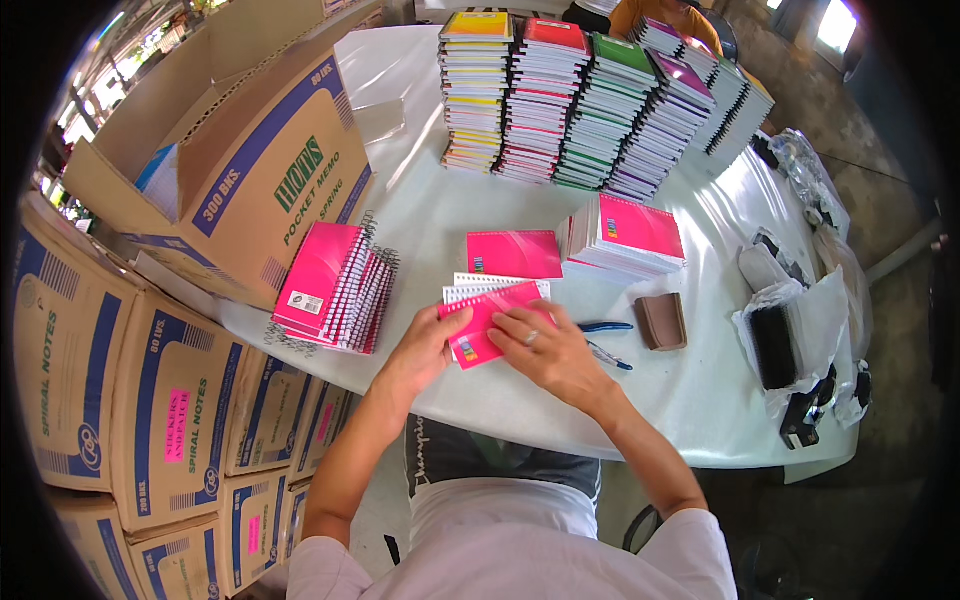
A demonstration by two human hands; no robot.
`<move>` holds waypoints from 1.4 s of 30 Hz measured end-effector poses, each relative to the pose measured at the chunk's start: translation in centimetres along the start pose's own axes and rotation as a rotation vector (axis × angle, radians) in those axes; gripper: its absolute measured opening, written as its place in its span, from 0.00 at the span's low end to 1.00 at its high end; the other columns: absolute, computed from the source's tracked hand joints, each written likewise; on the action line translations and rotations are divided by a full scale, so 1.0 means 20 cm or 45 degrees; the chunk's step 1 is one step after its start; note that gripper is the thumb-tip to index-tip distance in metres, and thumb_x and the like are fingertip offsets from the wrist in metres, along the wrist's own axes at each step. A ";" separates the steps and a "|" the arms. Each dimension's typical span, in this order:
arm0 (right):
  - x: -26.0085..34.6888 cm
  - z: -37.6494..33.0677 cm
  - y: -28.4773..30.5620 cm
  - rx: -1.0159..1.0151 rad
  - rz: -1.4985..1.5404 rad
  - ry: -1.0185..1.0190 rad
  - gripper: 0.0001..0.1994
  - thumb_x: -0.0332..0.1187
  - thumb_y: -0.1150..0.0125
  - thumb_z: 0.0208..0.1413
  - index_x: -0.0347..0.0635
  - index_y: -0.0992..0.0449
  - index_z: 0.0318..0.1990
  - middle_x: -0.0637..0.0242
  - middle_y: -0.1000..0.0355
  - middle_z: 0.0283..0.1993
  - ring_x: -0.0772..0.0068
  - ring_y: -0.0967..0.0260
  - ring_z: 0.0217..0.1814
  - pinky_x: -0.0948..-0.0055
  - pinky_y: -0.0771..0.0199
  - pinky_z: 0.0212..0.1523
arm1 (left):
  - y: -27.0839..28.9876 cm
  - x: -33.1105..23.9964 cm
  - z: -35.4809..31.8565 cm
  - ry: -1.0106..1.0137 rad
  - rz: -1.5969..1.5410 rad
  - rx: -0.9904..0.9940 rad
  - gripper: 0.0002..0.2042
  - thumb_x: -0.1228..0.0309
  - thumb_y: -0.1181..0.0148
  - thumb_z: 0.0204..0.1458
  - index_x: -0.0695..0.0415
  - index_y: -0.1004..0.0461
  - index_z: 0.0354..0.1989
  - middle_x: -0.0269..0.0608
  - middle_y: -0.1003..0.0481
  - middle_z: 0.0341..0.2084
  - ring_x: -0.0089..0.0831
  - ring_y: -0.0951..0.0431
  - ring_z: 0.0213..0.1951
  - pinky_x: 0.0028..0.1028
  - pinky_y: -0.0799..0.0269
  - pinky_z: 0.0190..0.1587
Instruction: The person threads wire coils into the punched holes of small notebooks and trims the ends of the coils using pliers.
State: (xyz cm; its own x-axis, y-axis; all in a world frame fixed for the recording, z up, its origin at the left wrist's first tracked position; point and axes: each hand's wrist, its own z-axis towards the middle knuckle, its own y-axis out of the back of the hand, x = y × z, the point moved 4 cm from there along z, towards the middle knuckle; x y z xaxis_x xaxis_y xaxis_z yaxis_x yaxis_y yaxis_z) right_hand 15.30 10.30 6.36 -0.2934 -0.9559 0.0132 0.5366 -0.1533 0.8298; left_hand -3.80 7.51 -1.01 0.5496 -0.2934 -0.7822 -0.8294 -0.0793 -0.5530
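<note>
Over the near side of the table, my left hand (422, 345) grips the left end of a pink-covered memo pad (482, 347) with punched holes along one edge. My right hand (550, 352), a ring on one finger, closes on the pad's right part with its fingers across the cover. White punched sheets (490, 281) show just beyond the pad. Behind them lies another pink cover (515, 255). To its right stands a stack of unbound pink pads (640, 235). Blue-handled pliers (608, 327) lie beside my right hand, partly hidden by it.
Spiral-bound pink pads (325, 270) are piled left, beside an opened carton (270, 190). Tall notebook stacks (550, 100) line the far side. A brown holder (660, 322) and plastic-wrapped black coils (772, 345) sit right. Cartons (175, 410) rise lower left. Another person (660, 15) is beyond the table.
</note>
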 end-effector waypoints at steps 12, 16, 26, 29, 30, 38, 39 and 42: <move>0.05 -0.50 -0.23 -0.416 1.601 -1.286 0.14 0.19 0.41 0.59 0.38 0.36 0.49 0.64 0.32 0.51 0.76 0.33 0.53 0.74 0.32 0.56 | -0.18 0.21 -0.13 -0.570 0.738 0.058 0.43 0.73 0.39 0.58 0.57 0.62 0.75 0.51 0.47 0.72 0.38 0.45 0.71 0.35 0.45 0.69; 0.07 -0.49 -0.21 -0.249 1.237 -1.180 0.15 0.13 0.48 0.58 0.38 0.39 0.50 0.54 0.31 0.47 0.58 0.29 0.50 0.68 0.29 0.51 | -0.33 0.05 -0.21 -0.985 1.483 -0.252 0.44 0.62 0.37 0.57 0.55 0.61 0.75 0.55 0.49 0.72 0.45 0.46 0.72 0.40 0.46 0.69; -0.72 -1.09 0.45 -0.562 -0.146 -1.243 0.14 0.17 0.35 0.46 0.40 0.22 0.42 0.58 0.23 0.41 0.56 0.27 0.48 0.63 0.30 0.50 | -0.56 0.13 -0.17 -0.887 2.368 0.212 0.28 0.55 0.38 0.53 0.50 0.31 0.62 0.34 0.23 0.54 0.48 0.20 0.50 0.40 0.22 0.45; -0.97 -1.39 0.64 -0.059 -1.240 -1.471 0.11 0.31 0.32 0.50 0.39 0.24 0.40 0.54 0.26 0.40 0.52 0.28 0.44 0.54 0.32 0.44 | -0.58 0.12 -0.15 -0.858 2.343 0.232 0.26 0.55 0.38 0.53 0.51 0.30 0.60 0.34 0.22 0.53 0.49 0.19 0.48 0.39 0.20 0.38; -1.01 -1.48 0.63 0.025 -1.186 -1.507 0.11 0.33 0.33 0.51 0.40 0.24 0.40 0.55 0.26 0.42 0.53 0.29 0.45 0.54 0.32 0.44 | -0.58 0.12 -0.15 -0.860 2.341 0.233 0.26 0.55 0.37 0.53 0.51 0.30 0.60 0.34 0.22 0.52 0.49 0.19 0.47 0.38 0.19 0.37; -1.05 -1.59 0.61 0.057 -1.251 -1.418 0.10 0.35 0.36 0.54 0.40 0.27 0.38 0.57 0.28 0.44 0.51 0.30 0.49 0.52 0.30 0.43 | -0.57 0.11 -0.18 -0.816 2.371 0.209 0.26 0.55 0.37 0.54 0.50 0.30 0.61 0.37 0.22 0.52 0.47 0.19 0.47 0.38 0.20 0.34; -1.06 -1.59 0.62 0.100 -1.215 -1.418 0.09 0.34 0.37 0.55 0.40 0.26 0.38 0.56 0.28 0.44 0.51 0.30 0.48 0.52 0.30 0.43 | -0.57 0.11 -0.18 -0.837 2.374 0.210 0.27 0.55 0.37 0.53 0.50 0.31 0.61 0.38 0.22 0.52 0.47 0.19 0.47 0.38 0.20 0.34; -1.10 -1.62 0.67 0.161 -1.063 -1.450 0.06 0.30 0.40 0.55 0.41 0.26 0.39 0.55 0.29 0.44 0.50 0.31 0.46 0.52 0.31 0.43 | -0.61 0.09 -0.17 -0.875 2.307 0.160 0.26 0.55 0.37 0.53 0.50 0.30 0.60 0.38 0.22 0.51 0.47 0.19 0.47 0.38 0.20 0.34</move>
State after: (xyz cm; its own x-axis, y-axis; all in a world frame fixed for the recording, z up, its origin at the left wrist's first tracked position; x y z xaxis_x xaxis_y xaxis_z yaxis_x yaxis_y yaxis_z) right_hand 54.53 21.24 -0.92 -0.9845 0.1339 -0.1137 -0.1650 -0.4829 0.8600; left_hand 6.94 4.68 5.29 -0.8501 0.4307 -0.3029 -0.3751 -0.0915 0.9225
